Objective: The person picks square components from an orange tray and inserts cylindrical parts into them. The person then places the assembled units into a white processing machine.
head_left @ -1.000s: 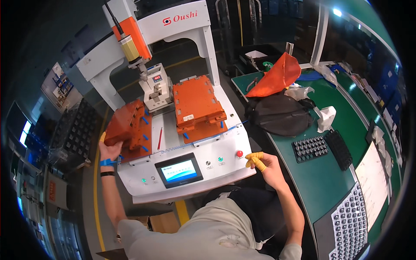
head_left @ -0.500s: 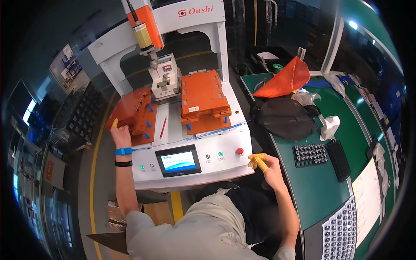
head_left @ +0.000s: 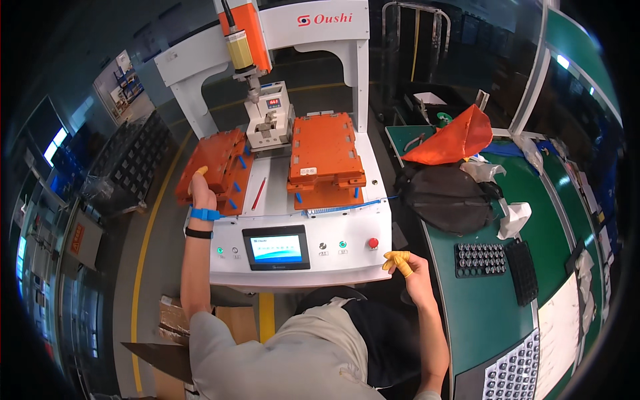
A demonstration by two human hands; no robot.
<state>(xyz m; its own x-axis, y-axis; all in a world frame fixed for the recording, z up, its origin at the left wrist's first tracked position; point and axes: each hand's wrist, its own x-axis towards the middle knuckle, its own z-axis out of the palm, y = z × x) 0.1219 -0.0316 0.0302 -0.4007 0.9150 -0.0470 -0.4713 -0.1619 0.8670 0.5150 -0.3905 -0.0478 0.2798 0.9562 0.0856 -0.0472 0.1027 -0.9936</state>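
My left hand (head_left: 201, 190), with a yellow finger cot and a blue wrist strap (head_left: 205, 214), grips the near left corner of the orange fixture (head_left: 212, 163) on the machine's left side. One covered finger lies over its top edge; the others are mostly hidden. Blue pins stick out along that fixture's right side. My right hand (head_left: 408, 268), fingertips in yellow cots, is closed at the machine's front right corner, just below the red knob (head_left: 373, 243). Nothing shows between its fingers. A second orange fixture (head_left: 325, 148) lies on the machine's right side.
A yellow-bodied spindle (head_left: 240, 50) hangs over a small white unit (head_left: 270, 123) behind the fixtures. A red pen-like stick (head_left: 258, 195) lies between them. The screen (head_left: 277, 248) faces me. On the green bench (head_left: 427, 273) are a black bag (head_left: 448, 199) and trays of small parts (head_left: 480, 259).
The whole view has shifted slightly. The left fixture's orange top, blurred and tilted before, now looks flatter, with my left hand still at its near corner. My right hand stays beside the machine's corner.
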